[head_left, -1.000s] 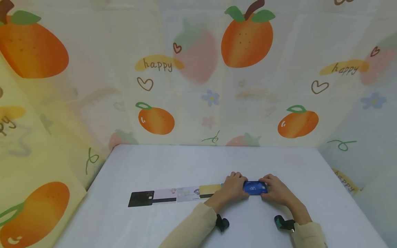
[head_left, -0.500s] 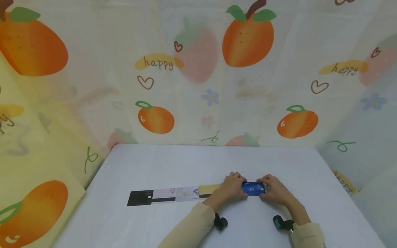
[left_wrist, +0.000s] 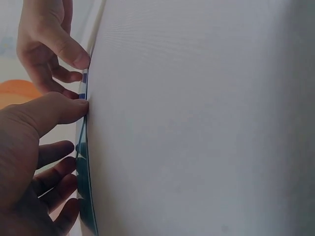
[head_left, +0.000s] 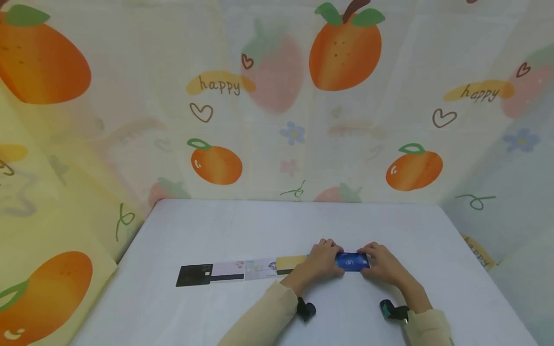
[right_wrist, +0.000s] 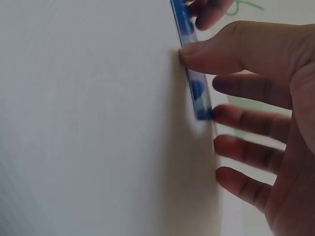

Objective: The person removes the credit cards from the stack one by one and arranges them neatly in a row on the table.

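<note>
A blue card (head_left: pixel 352 262) with white lettering lies flat at the right end of a row of cards. My left hand (head_left: pixel 321 260) holds its left end, thumb on the near long edge and fingertips at the far edge. At its right end, my right hand (head_left: pixel 383 263) pinches it the same way; in the right wrist view the thumb (right_wrist: pixel 211 54) presses the card's edge (right_wrist: pixel 198 93). The left hand partly hides a lighter blue card beside a yellow card (head_left: pixel 290 263). In the left wrist view, a teal card (left_wrist: pixel 85 182) runs under the left fingers.
Leftward, the row continues with a pale card (head_left: pixel 260 269), a white card with a black stripe (head_left: pixel 227 270) and a black card (head_left: pixel 194 275). All lie on a white table (head_left: pixel 242 226), with a fruit-print cloth (head_left: pixel 268 134) behind and at the sides.
The right fingertips have crept slightly left over the blue card's end. Both hands keep hold of the card, and the other cards stay in place while the head view shifts a little.
</note>
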Motion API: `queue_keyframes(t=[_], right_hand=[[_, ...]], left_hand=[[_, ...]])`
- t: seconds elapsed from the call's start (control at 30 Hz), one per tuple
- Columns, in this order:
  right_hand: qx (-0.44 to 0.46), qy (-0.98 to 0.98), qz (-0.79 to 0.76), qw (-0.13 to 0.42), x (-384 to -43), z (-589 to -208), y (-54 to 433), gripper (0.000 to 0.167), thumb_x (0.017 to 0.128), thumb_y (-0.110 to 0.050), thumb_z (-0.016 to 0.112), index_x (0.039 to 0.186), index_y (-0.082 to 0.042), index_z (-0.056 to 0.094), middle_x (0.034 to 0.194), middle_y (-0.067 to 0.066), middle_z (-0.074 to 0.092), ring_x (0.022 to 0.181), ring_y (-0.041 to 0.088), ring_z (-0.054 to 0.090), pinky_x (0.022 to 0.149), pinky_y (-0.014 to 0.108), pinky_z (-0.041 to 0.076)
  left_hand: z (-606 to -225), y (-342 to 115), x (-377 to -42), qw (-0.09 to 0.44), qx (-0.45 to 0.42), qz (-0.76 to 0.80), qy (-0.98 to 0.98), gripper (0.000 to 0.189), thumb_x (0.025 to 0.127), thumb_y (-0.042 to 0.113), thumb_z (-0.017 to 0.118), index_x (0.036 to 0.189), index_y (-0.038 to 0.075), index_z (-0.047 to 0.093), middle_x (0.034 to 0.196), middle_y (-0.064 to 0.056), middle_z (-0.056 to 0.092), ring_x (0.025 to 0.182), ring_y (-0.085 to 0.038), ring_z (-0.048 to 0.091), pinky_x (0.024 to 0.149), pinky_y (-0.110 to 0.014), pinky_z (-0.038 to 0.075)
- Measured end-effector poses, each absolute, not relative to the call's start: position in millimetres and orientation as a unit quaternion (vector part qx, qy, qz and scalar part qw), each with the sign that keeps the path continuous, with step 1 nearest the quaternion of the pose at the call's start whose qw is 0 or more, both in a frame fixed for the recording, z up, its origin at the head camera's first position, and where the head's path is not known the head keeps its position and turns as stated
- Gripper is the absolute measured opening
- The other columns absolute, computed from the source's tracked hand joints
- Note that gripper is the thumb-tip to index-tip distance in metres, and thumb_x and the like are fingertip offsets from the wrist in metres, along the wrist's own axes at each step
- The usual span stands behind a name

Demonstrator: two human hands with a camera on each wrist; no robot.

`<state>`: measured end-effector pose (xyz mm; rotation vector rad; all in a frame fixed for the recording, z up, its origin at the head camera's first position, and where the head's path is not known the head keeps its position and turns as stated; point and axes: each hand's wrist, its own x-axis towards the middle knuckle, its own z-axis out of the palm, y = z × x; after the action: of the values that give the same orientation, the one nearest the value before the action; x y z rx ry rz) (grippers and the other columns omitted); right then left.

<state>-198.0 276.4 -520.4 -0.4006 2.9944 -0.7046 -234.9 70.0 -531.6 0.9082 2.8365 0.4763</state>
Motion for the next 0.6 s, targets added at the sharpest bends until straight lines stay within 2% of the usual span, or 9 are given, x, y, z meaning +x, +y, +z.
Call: queue_keyframes(t=[0.17, 0.3, 0.47, 0.6], right_hand=[[-0.102, 0.961, -0.257, 0.026, -193.1, -518.7, 276.4, 0.049, 0.074, -0.019, 0.079, 0.118, -0.001, 0.065, 0.113, 0.017, 0.061, 0.099, 0.03, 0.057, 0.085, 0.049, 0.049], [-0.088, 0.958, -0.273, 0.02, -192.2, -516.7, 277.3, 0.045, 0.079, -0.02, 0.075, 0.117, 0.001, 0.064, 0.11, 0.018, 0.061, 0.097, 0.03, 0.058, 0.082, 0.048, 0.049], [-0.08, 0.957, -0.279, 0.027, -190.9, -520.2, 275.2, 0.039, 0.086, -0.023, 0.07, 0.118, -0.001, 0.064, 0.11, 0.017, 0.061, 0.098, 0.029, 0.057, 0.084, 0.047, 0.049], [-0.074, 0.956, -0.283, 0.026, -189.0, -522.1, 274.2, 0.038, 0.087, -0.022, 0.069, 0.118, 0.0, 0.064, 0.111, 0.016, 0.061, 0.099, 0.028, 0.058, 0.085, 0.047, 0.049]], left_hand=[[-529.2, 68.6, -232.6, 0.071, 0.313, 0.168, 0.932, 0.054, 0.081, 0.039, 0.073, 0.131, 0.023, 0.06, 0.122, 0.003, 0.057, 0.11, -0.012, 0.049, 0.097, -0.027, 0.043], [-523.0, 61.6, -232.1, 0.067, 0.316, 0.191, 0.927, 0.053, 0.084, 0.038, 0.073, 0.133, 0.022, 0.058, 0.126, 0.0, 0.057, 0.115, -0.014, 0.051, 0.1, -0.029, 0.044], [-512.9, 36.3, -223.9, 0.039, 0.31, 0.187, 0.931, 0.047, 0.088, 0.034, 0.069, 0.132, 0.019, 0.059, 0.129, -0.002, 0.058, 0.12, -0.018, 0.052, 0.103, -0.035, 0.043], [-503.9, 10.0, -216.1, 0.009, 0.318, 0.152, 0.936, 0.045, 0.09, 0.032, 0.066, 0.132, 0.018, 0.059, 0.132, -0.002, 0.058, 0.125, -0.019, 0.052, 0.104, -0.039, 0.042]])
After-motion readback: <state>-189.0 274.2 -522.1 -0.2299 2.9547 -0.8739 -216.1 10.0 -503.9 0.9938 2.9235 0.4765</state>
